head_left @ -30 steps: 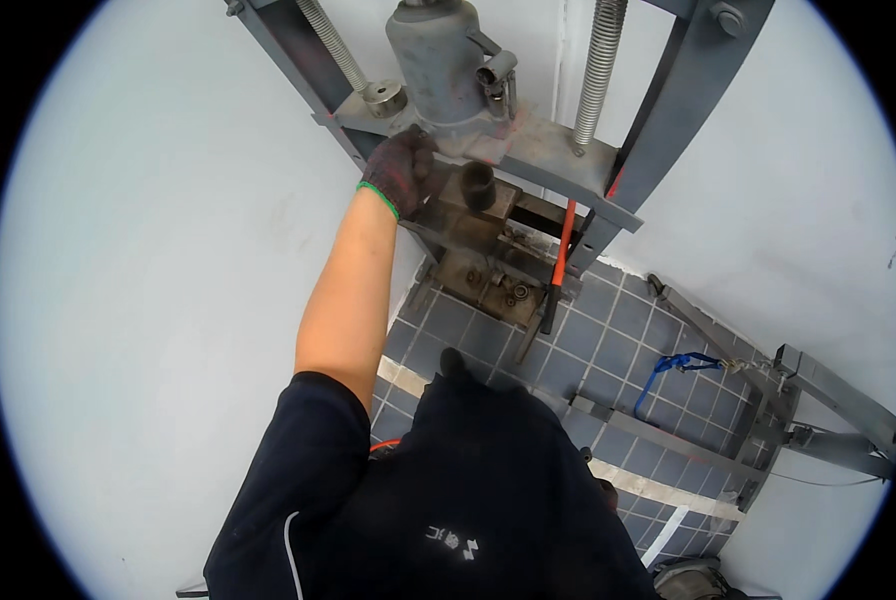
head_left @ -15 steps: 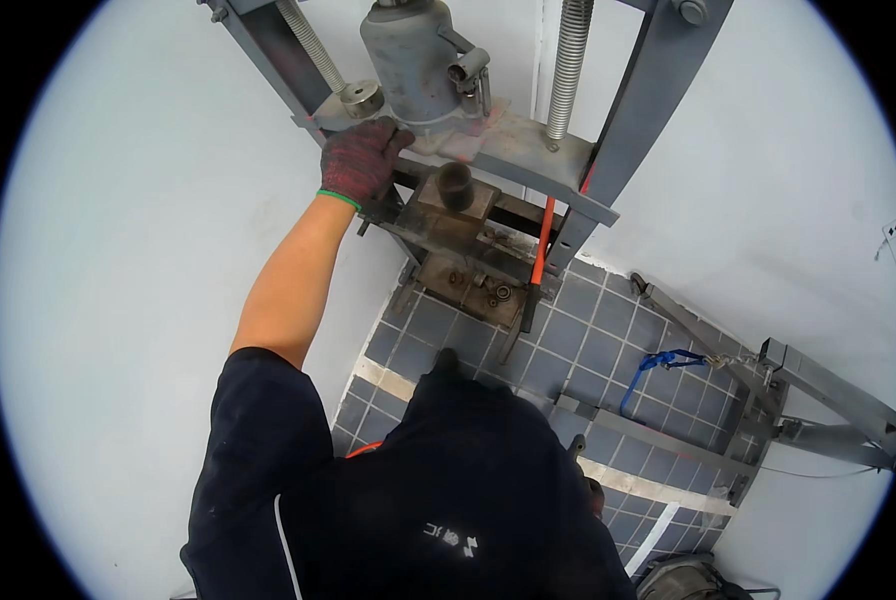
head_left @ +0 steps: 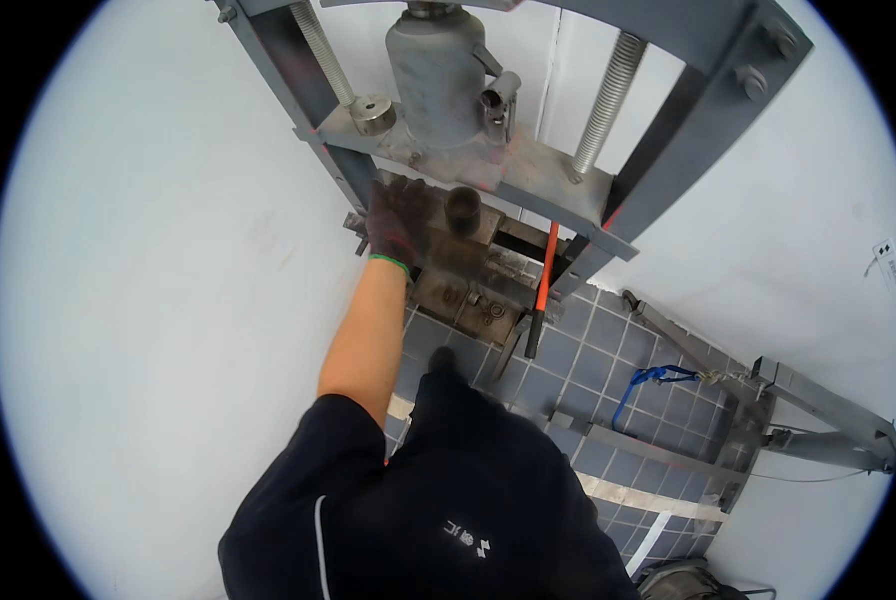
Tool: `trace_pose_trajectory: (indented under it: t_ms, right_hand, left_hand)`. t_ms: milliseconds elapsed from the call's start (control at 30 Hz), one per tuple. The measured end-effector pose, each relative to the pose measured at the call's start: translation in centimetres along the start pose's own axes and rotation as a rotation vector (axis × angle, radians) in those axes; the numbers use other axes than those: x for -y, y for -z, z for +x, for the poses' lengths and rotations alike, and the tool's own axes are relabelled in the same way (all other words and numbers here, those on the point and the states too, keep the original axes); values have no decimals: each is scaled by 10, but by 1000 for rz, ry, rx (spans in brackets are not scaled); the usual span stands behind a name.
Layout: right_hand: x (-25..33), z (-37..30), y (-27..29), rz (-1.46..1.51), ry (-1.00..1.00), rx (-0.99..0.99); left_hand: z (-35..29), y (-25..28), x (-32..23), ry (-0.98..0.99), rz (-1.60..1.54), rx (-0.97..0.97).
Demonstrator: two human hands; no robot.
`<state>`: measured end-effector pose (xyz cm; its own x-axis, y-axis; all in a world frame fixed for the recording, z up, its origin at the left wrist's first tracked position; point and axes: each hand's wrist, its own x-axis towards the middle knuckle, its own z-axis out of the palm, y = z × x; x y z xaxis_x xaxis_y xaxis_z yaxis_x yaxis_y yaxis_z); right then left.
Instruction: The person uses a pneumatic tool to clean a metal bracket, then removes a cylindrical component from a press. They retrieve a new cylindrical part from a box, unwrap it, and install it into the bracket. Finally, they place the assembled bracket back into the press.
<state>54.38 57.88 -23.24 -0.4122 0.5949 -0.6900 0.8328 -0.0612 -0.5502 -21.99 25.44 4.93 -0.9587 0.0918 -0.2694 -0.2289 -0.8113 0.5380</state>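
Observation:
My left hand [head_left: 403, 212], in a dark red and grey knit glove with a green cuff, reaches forward onto the lower bed of a grey shop press [head_left: 508, 185]. Its fingers are stretched out over the left end of a steel plate [head_left: 483, 222], with no held object showing. Just right of the fingers, a dark short metal cylinder [head_left: 462, 210] stands on this plate. Above hangs the press's crossbeam, carrying a grey bottle jack [head_left: 438, 85]. A round metal piece with a hole [head_left: 373, 113] sits on the beam's left end. My right hand is out of sight.
Coil springs [head_left: 610, 105] flank the jack. An orange bar with a black end [head_left: 543, 290] leans at the bed's right. Small metal rings [head_left: 490, 312] lie on a low plate. Farther right, a grey metal frame [head_left: 818, 400] with a blue strap [head_left: 653, 378] stands on tiles.
My left hand has moved down from the crossbeam's left end onto the bed plate beside the dark cylinder. The view has shifted, and my right hand's small visible part has gone.

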Motion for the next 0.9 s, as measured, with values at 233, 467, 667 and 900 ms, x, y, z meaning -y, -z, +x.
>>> trace_pose_trajectory:
  t_ms: [233,467,667,900]
  right_hand:
    - [84,-41,-13,130,-185,-115]
    - [140,-85,-40,212,-269,-295]
    - [185,-107,-81,375,-145,-426]
    - [218,-116,-128,616,-324,-414]
  left_hand:
    - [36,-56,2,-20,-350,337]
    - [82,-35,2,35,-353,191]
    - [134,-40,16,181,-346,217]
    - [151,-43,16,285,-291,192]
